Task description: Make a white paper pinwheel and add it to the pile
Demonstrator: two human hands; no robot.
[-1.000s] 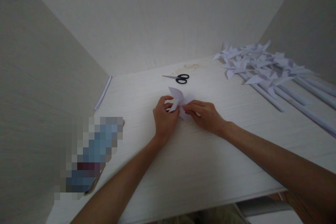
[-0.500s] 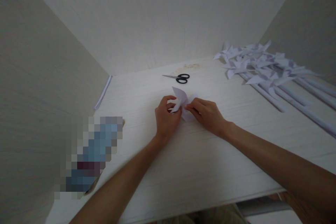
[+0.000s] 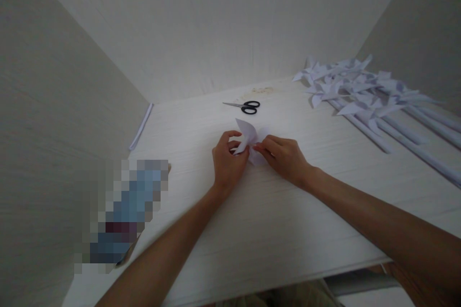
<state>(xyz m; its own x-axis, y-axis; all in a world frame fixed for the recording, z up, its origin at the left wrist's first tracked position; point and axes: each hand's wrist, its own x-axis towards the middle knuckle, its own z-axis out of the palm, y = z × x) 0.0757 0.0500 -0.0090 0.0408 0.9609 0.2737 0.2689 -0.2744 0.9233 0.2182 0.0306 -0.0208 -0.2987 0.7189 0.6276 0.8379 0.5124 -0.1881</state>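
Observation:
Between my two hands, over the middle of the white table (image 3: 273, 230), is a white paper pinwheel (image 3: 246, 130) with its blades curled up. My left hand (image 3: 228, 160) grips it from the left, fingers curved round the folded paper. The fingertips of my right hand (image 3: 283, 156) are pinched together near the pinwheel's centre; anything small between them is hidden. A pair of scissors (image 3: 248, 106) with black handles lies just beyond the pinwheel, blades pointing left.
Several finished paper pinwheels (image 3: 360, 88) on rolled paper sticks (image 3: 406, 151) lie piled at the right. A thin white paper roll (image 3: 141, 127) rests along the left wall. A blurred-out object (image 3: 133, 211) lies at the left. Walls enclose the back and both sides.
Almost nothing differs. Both hands stay at the pinwheel's centre, with at most a very slight shift of the right fingertips.

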